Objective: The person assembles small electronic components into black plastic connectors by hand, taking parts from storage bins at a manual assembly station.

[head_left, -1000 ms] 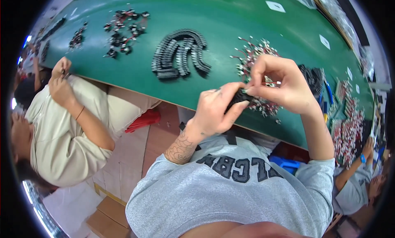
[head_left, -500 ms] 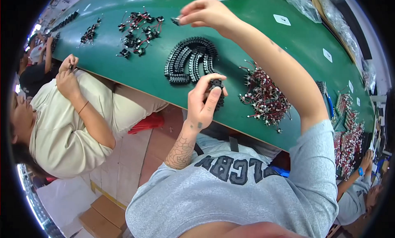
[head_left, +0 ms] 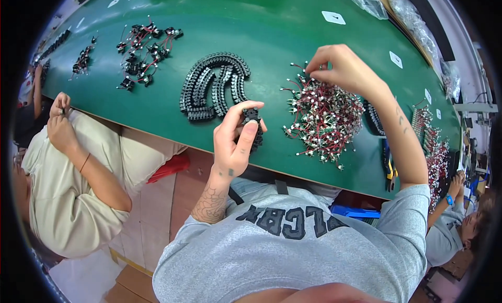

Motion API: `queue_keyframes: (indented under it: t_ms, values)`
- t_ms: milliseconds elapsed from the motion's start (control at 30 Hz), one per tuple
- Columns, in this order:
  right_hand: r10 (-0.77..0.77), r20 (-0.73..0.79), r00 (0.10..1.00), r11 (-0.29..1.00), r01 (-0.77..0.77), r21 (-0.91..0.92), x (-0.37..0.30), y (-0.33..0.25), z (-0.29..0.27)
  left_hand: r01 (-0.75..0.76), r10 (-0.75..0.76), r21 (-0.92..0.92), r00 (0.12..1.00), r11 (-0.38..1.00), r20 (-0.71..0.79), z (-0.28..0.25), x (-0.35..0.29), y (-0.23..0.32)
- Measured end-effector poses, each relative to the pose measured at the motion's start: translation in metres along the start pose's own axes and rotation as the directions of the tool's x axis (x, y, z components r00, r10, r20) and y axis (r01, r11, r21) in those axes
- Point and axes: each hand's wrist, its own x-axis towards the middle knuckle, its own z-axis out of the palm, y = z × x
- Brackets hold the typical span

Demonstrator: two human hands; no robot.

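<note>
My left hand [head_left: 234, 141] is closed around a short stack of small black plastic parts [head_left: 252, 126], held upright over the near edge of the green table [head_left: 272, 25]. My right hand [head_left: 342, 68] reaches down onto a pile of small red-wired components [head_left: 321, 114], its fingertips pinched together at the pile's far edge; whether a piece sits between them is too small to tell. Curved rows of black parts [head_left: 212, 86] lie on the table just left of the pile.
Finished wired black parts [head_left: 144, 49] lie scattered at the far left, with a smaller cluster [head_left: 82, 59] beyond. A person in beige [head_left: 68, 167] sits at my left, hands together. More wired parts [head_left: 431, 141] and another person [head_left: 460, 224] are at my right.
My right hand has come back from the far left of the table and now pinches at the wired pile. My left hand stays near the table edge with the black stack.
</note>
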Motion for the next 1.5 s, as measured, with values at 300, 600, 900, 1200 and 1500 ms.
queue_keyframes:
  t_ms: [300, 600, 900, 1200, 1500]
  values:
    - [-0.108, -0.044, 0.993, 0.994, 0.109, 0.027, 0.000, 0.002, 0.023, -0.006, 0.007, 0.022, 1.000, 1.000, -0.007, 0.005, 0.001, 0.004]
    - [-0.340, 0.008, 0.940, 0.940, 0.340, -0.008, 0.001, -0.001, 0.027, 0.007, -0.007, -0.003, 1.000, 1.000, -0.001, 0.005, -0.001, 0.004]
    - [-0.435, -0.007, 0.900, 0.897, 0.434, 0.077, 0.014, -0.001, 0.025, 0.023, -0.023, 0.008, 1.000, 1.000, 0.007, 0.005, 0.001, 0.003]
    - [-0.007, 0.003, 1.000, 0.839, 0.004, 0.544, 0.020, 0.016, 0.017, 0.064, -0.065, 0.068, 0.998, 0.996, 0.013, 0.005, 0.001, 0.007]
    - [-0.397, -0.183, 0.899, 0.915, 0.404, 0.000, 0.032, 0.017, 0.030, 0.121, -0.121, 0.016, 0.993, 0.993, -0.003, 0.007, 0.003, 0.015]
